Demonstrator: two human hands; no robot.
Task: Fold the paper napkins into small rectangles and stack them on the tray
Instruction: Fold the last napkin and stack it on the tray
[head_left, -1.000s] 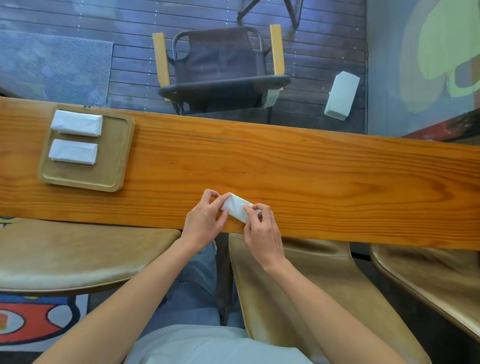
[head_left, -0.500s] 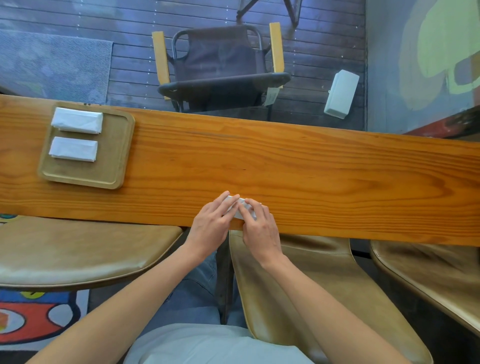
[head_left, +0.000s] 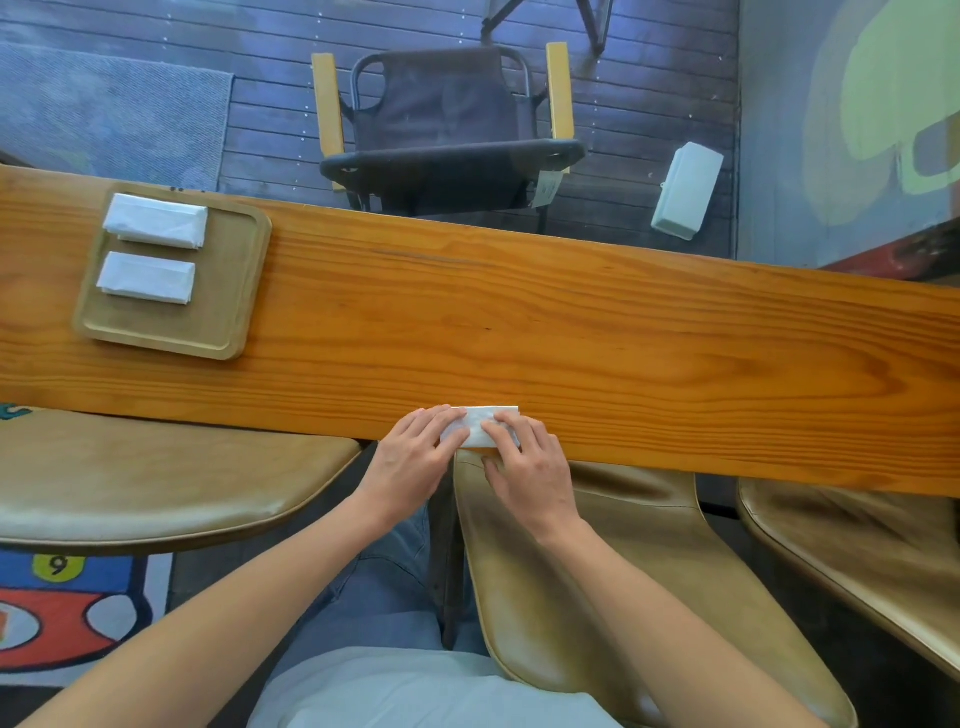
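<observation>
A small folded white napkin lies flat at the near edge of the long wooden counter. My left hand presses its left end with the fingertips. My right hand presses its right part, fingers spread over it. Far left on the counter sits a tan wooden tray. Two folded white napkins lie side by side in it, one at the back and one nearer me.
Tan padded stools stand under the counter's near edge: left, middle and right. Beyond the counter are a dark folding chair and a white box on the deck floor.
The napkin was tilted and held up between my fingers; now it lies flat and level on the counter, with both hands pressing it down.
</observation>
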